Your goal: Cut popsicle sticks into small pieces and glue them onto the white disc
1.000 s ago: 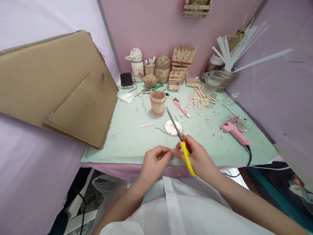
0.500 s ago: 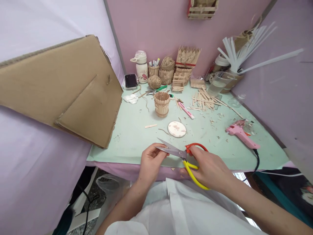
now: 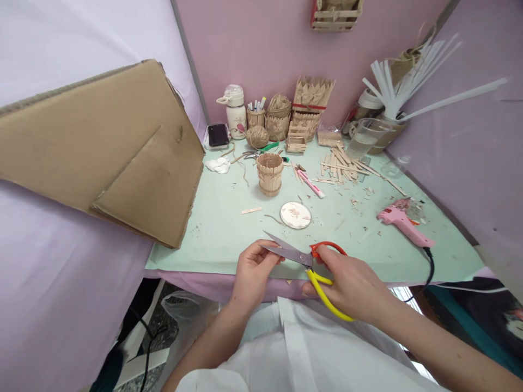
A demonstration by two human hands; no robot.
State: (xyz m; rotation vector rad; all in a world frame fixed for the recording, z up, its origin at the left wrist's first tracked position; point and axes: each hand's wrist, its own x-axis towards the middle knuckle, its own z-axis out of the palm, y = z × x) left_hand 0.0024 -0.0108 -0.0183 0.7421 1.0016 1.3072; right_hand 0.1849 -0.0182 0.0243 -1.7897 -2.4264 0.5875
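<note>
At lower centre, the right hand [image 3: 354,281] has its grip round scissors [image 3: 303,258], blades parted over the left hand [image 3: 251,272], which pinches a tiny piece [image 3: 280,247], trimming seemingly unfinished, while the slatted pot [image 3: 270,177] mid-frame looks fully walled.

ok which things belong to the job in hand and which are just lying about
In use:
scissors, open in the right hand
perhaps something small in the left hand

Apparently lying about:
pink cutter
front twine ball
white bottle
white wad
</note>
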